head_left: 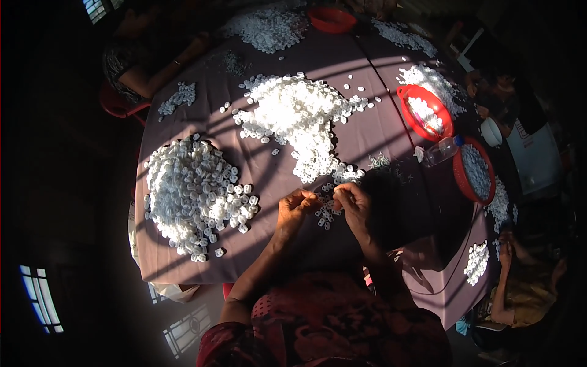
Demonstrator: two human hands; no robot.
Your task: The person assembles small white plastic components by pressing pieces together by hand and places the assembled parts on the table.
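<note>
My left hand (295, 208) and my right hand (353, 205) meet over a purple-covered table (391, 131), fingertips pinched together on a small white plastic piece (335, 191). A few loose white pieces (324, 214) lie just below my fingers. A large heap of white pieces (299, 116) spreads across the middle of the table beyond my hands. A second heap of white pieces (195, 192) lies to the left of my left hand.
Two red baskets (424, 110) (476, 171) with white pieces stand at the right, a clear plastic bottle (441, 150) between them. A red bowl (331, 19) sits at the far edge. Other people sit around the table at far left, right and lower right.
</note>
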